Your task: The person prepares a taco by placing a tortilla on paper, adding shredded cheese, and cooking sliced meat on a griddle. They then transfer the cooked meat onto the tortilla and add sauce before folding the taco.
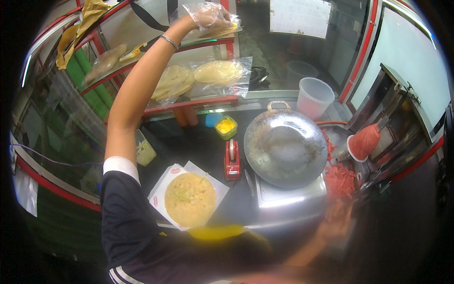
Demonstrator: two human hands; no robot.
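My left hand (208,17), in a clear plastic glove, reaches to the upper shelf. Its fingers curl over the edge of a flatbread (222,32) in clear wrapping; the glove partly hides the grip. My right hand (338,218) is smeared by motion at the right, just below a heap of shredded red meat (341,182). In front of me a round flatbread (190,201) with chopped greenish and pale topping lies on white paper sheets (158,194). More flatbreads (218,72) in plastic rest on the lower shelf.
A large metal wok (286,149) sits over a white base (291,194). Left of it stand a red tape dispenser (232,165) and a small tub of yellow food (226,126). A white bucket (314,98) is behind; a red meat cone (364,143) stands at right.
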